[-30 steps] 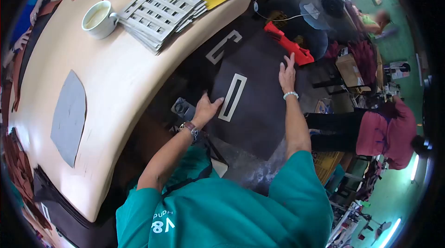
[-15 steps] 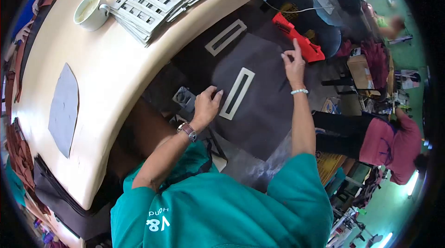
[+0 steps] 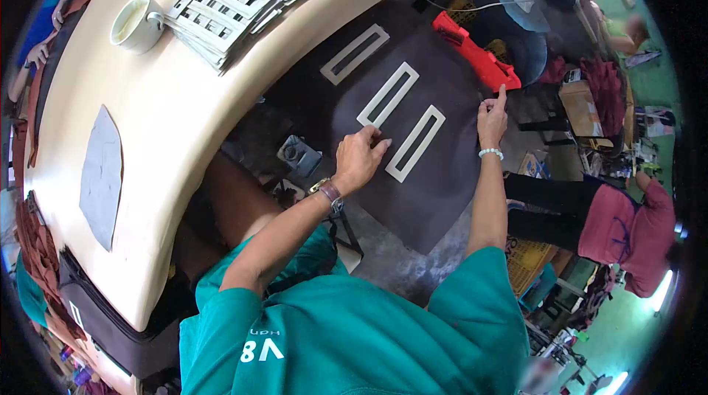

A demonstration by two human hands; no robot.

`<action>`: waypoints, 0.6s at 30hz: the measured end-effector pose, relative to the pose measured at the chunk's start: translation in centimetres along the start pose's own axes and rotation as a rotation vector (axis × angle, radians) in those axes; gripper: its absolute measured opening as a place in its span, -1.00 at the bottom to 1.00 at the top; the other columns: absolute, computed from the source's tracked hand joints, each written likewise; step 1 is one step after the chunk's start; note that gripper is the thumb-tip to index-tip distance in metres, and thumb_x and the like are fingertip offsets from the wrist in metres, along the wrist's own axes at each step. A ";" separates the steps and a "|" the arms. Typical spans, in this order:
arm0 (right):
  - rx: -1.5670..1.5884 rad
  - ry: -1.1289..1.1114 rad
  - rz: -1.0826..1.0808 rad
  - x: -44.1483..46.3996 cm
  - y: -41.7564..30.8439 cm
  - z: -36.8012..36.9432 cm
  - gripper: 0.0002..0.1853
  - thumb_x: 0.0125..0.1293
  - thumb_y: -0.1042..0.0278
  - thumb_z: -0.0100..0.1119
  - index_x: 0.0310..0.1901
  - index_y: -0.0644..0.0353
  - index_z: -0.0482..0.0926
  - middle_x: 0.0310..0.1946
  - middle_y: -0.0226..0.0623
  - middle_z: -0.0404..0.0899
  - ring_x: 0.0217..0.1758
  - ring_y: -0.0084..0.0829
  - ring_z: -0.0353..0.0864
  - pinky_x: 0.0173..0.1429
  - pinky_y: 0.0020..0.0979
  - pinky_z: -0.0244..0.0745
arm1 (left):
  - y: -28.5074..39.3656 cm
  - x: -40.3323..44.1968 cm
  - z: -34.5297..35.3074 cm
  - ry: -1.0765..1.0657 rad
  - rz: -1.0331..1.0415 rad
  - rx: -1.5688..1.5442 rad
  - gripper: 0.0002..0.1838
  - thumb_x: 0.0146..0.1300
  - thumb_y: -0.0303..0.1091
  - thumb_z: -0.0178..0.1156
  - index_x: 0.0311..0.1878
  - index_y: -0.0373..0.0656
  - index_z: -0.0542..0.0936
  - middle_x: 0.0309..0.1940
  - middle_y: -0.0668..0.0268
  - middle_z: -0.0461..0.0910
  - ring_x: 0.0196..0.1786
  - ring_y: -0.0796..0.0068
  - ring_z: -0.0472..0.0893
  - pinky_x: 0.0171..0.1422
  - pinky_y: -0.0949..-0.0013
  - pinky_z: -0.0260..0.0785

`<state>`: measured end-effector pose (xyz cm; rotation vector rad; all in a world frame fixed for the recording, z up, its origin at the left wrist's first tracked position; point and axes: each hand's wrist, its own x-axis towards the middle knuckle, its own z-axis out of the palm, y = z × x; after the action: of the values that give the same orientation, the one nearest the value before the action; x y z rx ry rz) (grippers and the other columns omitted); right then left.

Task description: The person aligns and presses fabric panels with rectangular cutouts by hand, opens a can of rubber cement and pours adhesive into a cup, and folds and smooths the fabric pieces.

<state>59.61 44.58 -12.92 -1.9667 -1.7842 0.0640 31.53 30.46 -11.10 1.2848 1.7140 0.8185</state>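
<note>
A large dark sheet [image 3: 420,207], perhaps leather or fabric, spreads out before me. Three pale, flat rectangular frames rest on the dark material: an upper-left frame [image 3: 341,72], a middle frame [image 3: 405,80] and a right-hand frame [image 3: 431,129]. My left hand [image 3: 358,160] is at the lower end of the middle frame, fingers bent, thumb apart from them, gripping nothing visible. At the sheet's right edge, my right hand [image 3: 493,120] appears to pinch the edge between thumb and curled fingers. Its index finger is stretched out close to a red object [image 3: 479,56].
On the curved pale table [image 3: 158,166] at left are a white cup [image 3: 138,25], a stack of slotted pale frames [image 3: 228,0] and a grey cut piece [image 3: 102,181]. Another person [image 3: 612,222] stands at right. Another person's hand [image 3: 37,54] shows at far left.
Three pale frames now lie before me where two showed earlier. Both my hands have shifted right, the right one also slightly down. The sheet's right edge appears farther right.
</note>
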 end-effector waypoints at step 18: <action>0.217 0.081 0.561 0.2 10.2 -0.1 -0.25 0.24 0.08 0.01 0.32 0.41 0.02 0.23 0.19 0.22 0.30 0.04 0.23 0.34 -0.24 0.10 | -7.1 -1.9 1.4 -0.282 -0.339 -0.445 -0.36 -0.03 -0.13 0.41 -0.03 -0.47 0.45 -0.13 0.12 0.56 -0.10 0.43 0.56 0.03 0.44 0.40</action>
<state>69.12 44.38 -16.61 -2.2045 -1.0789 0.3401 30.00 26.82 -17.39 0.7426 1.3726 0.7246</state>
